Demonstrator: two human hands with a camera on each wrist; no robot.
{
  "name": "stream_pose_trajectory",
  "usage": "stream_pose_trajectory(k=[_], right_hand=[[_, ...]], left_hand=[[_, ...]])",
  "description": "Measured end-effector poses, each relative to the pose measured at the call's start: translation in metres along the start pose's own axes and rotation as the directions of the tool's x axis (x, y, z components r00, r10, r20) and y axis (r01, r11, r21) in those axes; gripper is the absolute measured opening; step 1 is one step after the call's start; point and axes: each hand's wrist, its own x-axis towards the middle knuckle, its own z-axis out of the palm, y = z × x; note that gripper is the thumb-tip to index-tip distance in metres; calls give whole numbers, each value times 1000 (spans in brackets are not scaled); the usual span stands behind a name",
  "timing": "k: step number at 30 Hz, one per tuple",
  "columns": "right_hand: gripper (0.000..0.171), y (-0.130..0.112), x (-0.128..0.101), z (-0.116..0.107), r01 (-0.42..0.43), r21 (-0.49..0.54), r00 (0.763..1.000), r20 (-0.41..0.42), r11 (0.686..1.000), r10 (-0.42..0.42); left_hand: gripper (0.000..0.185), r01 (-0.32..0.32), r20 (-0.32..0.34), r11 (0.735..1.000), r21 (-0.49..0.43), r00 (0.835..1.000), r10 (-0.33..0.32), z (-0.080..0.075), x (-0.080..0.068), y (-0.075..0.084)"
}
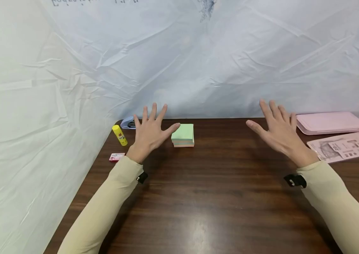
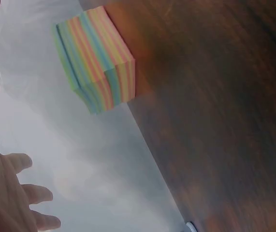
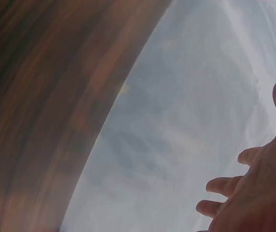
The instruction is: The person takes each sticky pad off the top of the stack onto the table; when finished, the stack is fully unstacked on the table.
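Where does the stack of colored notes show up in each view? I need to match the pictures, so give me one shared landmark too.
Head: the stack of colored notes is near the picture's middle, green sheet on top.
Left wrist: upper left, tilted, with its striped edges showing.
Right wrist: not in it.
Shared landmark: the edge where the dark table meets the pale sheeting.

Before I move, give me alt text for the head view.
Bare left hand and bare right hand spread, holding nothing, above a dark brown wooden table. By the left: green-topped paper stack, yellow glue stick, red-and-white box; by the right: flat pink case, pink printed packet.
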Motion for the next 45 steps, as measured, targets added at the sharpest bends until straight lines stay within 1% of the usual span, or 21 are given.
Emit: stream_pose_trajectory(k=[2, 4, 6, 8, 10, 12, 15, 18, 20, 22, 24, 26, 28, 30, 32, 35, 38, 42, 45], right_hand=[[89, -6, 4, -1, 21, 45, 1000, 17, 999, -22], [88, -12, 7, -3, 45, 89, 998, 39, 995, -48], [86, -18, 11, -4, 76, 132, 995, 56, 988, -84], [85, -23, 15, -3, 115, 182, 989, 71, 977, -129], [84, -28, 19, -3, 136, 236, 983, 86, 962, -160], [85, -33, 24, 0, 146, 289, 979, 97, 946, -181], [84, -40, 32, 4, 133, 364, 976, 116, 922, -186], [82, -45, 39, 12, 116, 437, 973, 132, 892, -191], [80, -48, 43, 17, 100, 484, 971, 144, 869, -193], [78, -52, 48, 23, 97, 517, 971, 140, 850, -196], [77, -56, 52, 29, 102, 535, 971, 130, 839, -201], [76, -59, 57, 36, 104, 552, 971, 125, 827, -205], [77, -62, 60, 43, 102, 571, 970, 123, 814, -207], [77, -65, 63, 49, 88, 591, 971, 127, 802, -201], [77, -68, 65, 55, 75, 609, 972, 131, 790, -194], [76, -72, 67, 63, 48, 630, 973, 145, 775, -178], [75, -77, 69, 73, 18, 656, 973, 163, 755, -165], [76, -85, 71, 85, -34, 696, 972, 189, 717, -137], [77, -90, 72, 93, -65, 714, 971, 205, 697, -119]], left_hand=[[96, 10, 4, 999, -35, 1000, -10, -2, 3, -1], [97, 9, 12, 995, -95, 1000, -8, -4, 6, -2], [97, 0, 15, 986, -167, 1000, 3, -5, 9, -3], [96, -11, 22, 967, -255, 1000, 17, -5, 12, -5], [96, -16, 30, 935, -354, 999, 28, -4, 14, -8], [95, -21, 33, 893, -450, 999, 40, -3, 16, -13], [94, -2, 47, 820, -573, 998, 36, -3, 17, -21], [94, 37, 78, 740, -671, 997, 22, -4, 15, -28], [94, 60, 104, 682, -729, 994, 25, -5, 15, -32], [95, 70, 123, 619, -782, 992, 43, -4, 15, -36], [96, 72, 132, 559, -826, 989, 68, -1, 16, -41], [96, 77, 141, 514, -855, 986, 87, 2, 16, -45], [96, 87, 152, 478, -874, 983, 99, 6, 15, -49], [96, 96, 164, 457, -884, 980, 111, 11, 16, -52], [97, 100, 175, 447, -889, 976, 129, 15, 16, -54], [97, 108, 193, 446, -888, 970, 150, 19, 16, -55], [96, 117, 201, 435, -893, 967, 153, 24, 16, -55], [92, 130, 210, 403, -906, 964, 161, 31, 15, -55], [91, 151, 240, 403, -903, 954, 180, 33, 14, -55]])
